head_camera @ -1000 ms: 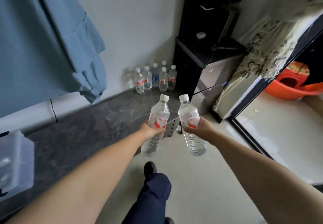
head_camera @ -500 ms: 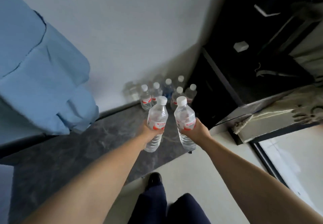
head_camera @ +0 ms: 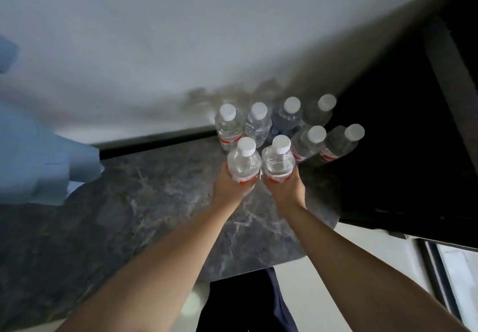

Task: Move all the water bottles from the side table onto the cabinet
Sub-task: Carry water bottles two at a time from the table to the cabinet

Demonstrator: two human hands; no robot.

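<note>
Now we are standing closer than half a second ago, and both bottles we carry have come in over the dark marbled tabletop (head_camera: 144, 202), right up against the group of six bottles (head_camera: 287, 124) standing by the wall. Our left hand (head_camera: 229, 184) is clenching around the left bottle (head_camera: 244, 161); our right hand (head_camera: 283, 185) is gripping the right bottle (head_camera: 278, 159). Both are pointing caps up, long axes roughly vertical. Whether their bases are touching the surface we cannot tell. A blue cloth (head_camera: 38, 166) is hanging at the left.
</note>
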